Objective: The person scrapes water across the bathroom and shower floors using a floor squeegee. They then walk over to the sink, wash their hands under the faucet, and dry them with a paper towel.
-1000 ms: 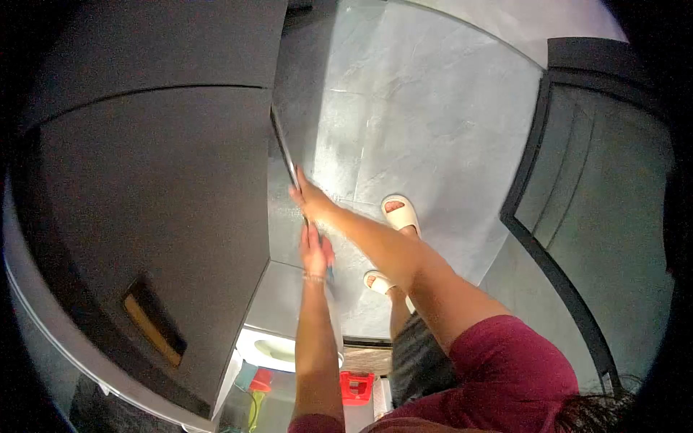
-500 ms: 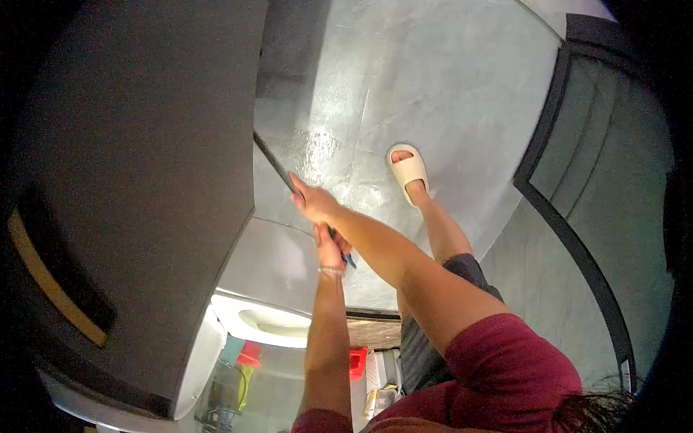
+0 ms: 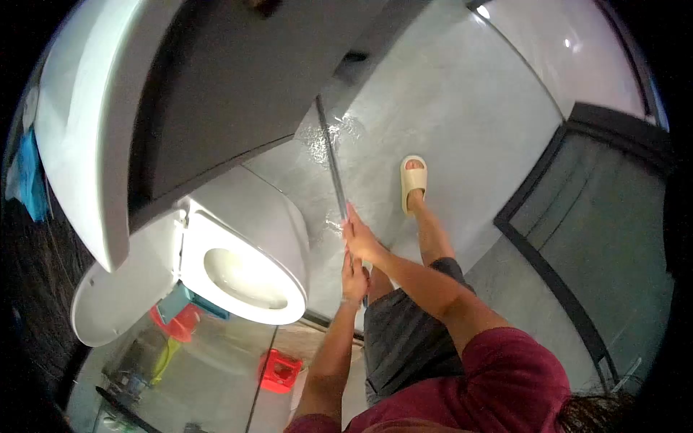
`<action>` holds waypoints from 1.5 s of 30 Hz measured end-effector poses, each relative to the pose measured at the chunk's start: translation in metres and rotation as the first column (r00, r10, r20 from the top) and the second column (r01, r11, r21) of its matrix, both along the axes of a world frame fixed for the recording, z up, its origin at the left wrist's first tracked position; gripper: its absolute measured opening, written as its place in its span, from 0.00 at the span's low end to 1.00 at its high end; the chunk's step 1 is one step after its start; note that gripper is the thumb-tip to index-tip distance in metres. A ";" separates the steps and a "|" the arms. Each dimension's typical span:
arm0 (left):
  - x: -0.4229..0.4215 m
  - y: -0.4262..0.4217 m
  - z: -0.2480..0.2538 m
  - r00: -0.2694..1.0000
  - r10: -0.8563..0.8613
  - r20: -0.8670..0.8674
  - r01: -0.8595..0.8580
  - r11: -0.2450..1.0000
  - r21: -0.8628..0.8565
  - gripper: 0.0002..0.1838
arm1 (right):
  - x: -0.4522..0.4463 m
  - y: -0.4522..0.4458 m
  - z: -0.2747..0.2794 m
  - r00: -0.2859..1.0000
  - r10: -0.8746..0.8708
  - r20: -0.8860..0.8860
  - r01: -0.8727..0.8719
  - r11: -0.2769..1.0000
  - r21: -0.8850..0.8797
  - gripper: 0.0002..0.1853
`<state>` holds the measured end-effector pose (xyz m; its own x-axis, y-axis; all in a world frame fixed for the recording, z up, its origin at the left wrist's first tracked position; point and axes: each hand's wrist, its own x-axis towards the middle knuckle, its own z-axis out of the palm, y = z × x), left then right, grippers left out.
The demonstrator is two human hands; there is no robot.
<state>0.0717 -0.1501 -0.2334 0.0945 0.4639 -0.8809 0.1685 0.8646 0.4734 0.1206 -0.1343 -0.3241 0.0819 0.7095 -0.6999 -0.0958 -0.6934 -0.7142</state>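
A long grey pole (image 3: 332, 162) slants from my hands up toward the wet grey floor beside a dark cabinet. Its far end is at the cabinet's edge, and any head on it is hidden. My right hand (image 3: 362, 238) is wrapped round the shaft, with the thumb lying along it. Just below, near the pole's end, my left hand (image 3: 354, 280) grips it too, with a bracelet on that wrist. A small bluish tip pokes out below the left hand.
A white toilet (image 3: 289, 252) with its lid raised stands left of my hands. The dark cabinet (image 3: 245, 79) overhangs at upper left. A red stool-like object (image 3: 280, 371) is at the bottom. My slippered foot (image 3: 413, 184) is on the floor (image 3: 462, 108); a black-framed panel (image 3: 538, 252) stands right.
My view has swung so the toilet and a white basin edge show fully. Both hands have shifted right and down in view, still on the pole, which now stands more upright.
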 end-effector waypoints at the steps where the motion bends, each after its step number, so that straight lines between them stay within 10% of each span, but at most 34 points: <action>1: 0.008 0.022 -0.008 1.000 -0.032 0.002 0.031 0.999 0.020 0.22 | 0.025 0.033 -0.016 0.998 -0.054 0.038 0.053 0.998 0.028 0.29; 5: 0.049 0.110 -0.039 0.990 -0.144 0.014 0.142 0.986 0.085 0.25 | 0.086 0.134 0.021 0.963 -0.268 0.023 0.269 0.962 -0.041 0.13; 8: 0.019 0.099 0.010 0.979 -0.204 -0.007 0.204 0.977 0.053 0.25 | 0.049 0.102 0.021 0.962 -0.046 0.267 0.054 0.998 -0.021 0.12; 9: -0.015 0.048 -0.014 0.971 -0.214 -0.104 0.236 0.930 0.283 0.25 | 0.035 0.088 0.025 0.931 0.016 0.366 -0.029 0.999 0.029 0.12; 11: -0.050 0.005 0.024 0.983 -0.151 -0.101 0.162 0.981 0.109 0.27 | -0.016 0.041 0.063 0.995 -0.024 0.101 0.035 0.994 -0.108 0.18; 13: -0.077 -0.050 0.034 0.973 -0.162 -0.165 0.171 0.984 0.042 0.29 | -0.076 -0.059 0.040 0.829 0.029 0.558 -0.172 0.964 0.205 0.17; 16: -0.097 -0.107 0.050 0.940 -0.226 -0.254 0.232 0.973 -0.007 0.30 | -0.071 -0.065 0.107 0.938 0.347 0.008 -0.323 0.880 -0.348 0.28; 19: -0.099 -0.137 0.086 0.944 -0.165 -0.285 0.151 0.986 -0.072 0.28 | -0.072 -0.077 0.145 0.966 0.070 -0.247 -0.181 0.868 -0.462 0.25; 22: -0.072 -0.118 0.110 0.959 0.256 0.117 -0.216 0.935 -0.280 0.22 | -0.051 -0.074 0.165 0.957 -0.019 -0.288 -0.123 0.876 -0.466 0.22; 25: -0.042 -0.111 0.108 0.768 0.456 0.450 -0.168 0.821 -0.545 0.27 | 0.007 -0.076 0.172 0.959 0.151 -0.241 -0.223 0.926 -0.305 0.25; 27: -0.021 -0.093 0.109 0.784 -0.088 0.615 0.323 0.904 -0.281 0.33 | 0.078 -0.078 0.180 0.922 0.369 -0.120 -0.385 0.908 -0.167 0.25; 30: -0.030 -0.060 0.117 0.712 -0.701 -0.037 0.697 0.700 0.158 0.35 | 0.172 -0.085 0.240 0.844 0.513 -0.156 -0.536 0.807 -0.247 0.24; 33: -0.088 -0.082 0.011 0.634 -0.351 -0.689 0.674 0.688 0.269 0.18 | 0.247 -0.131 0.272 0.744 0.664 -0.072 -0.622 0.648 -0.440 0.25; 34: -0.101 -0.089 0.018 0.729 0.034 -0.683 0.391 0.799 0.457 0.17 | 0.271 -0.158 0.265 0.743 0.670 0.013 -0.603 0.677 -0.423 0.24; 37: -0.137 -0.129 0.037 0.738 0.093 -0.669 0.273 0.864 0.422 0.15 | 0.311 -0.214 0.250 0.587 0.767 0.261 -0.660 0.639 -0.394 0.24; 41: -0.156 -0.223 0.073 0.731 -0.111 -0.674 0.197 0.979 0.052 0.17 | 0.326 -0.227 0.218 0.513 0.805 0.298 -0.585 0.583 -0.564 0.23; 44: -0.198 -0.367 0.012 0.605 -0.289 -0.742 0.199 0.957 -0.211 0.17 | 0.314 -0.212 0.161 0.513 0.714 0.477 -0.649 0.686 -0.330 0.21; 45: -0.181 -0.361 0.050 0.632 -0.142 -0.762 -0.028 0.978 -0.205 0.17 | 0.280 -0.171 0.178 0.553 0.743 0.378 -0.589 0.669 -0.453 0.20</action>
<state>-0.1090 -0.5109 -0.1838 -0.6354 0.3075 -0.7083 0.4488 0.8935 -0.0148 0.4006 -0.3056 -0.1464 0.0402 0.5160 -0.8556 0.7766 -0.5549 -0.2982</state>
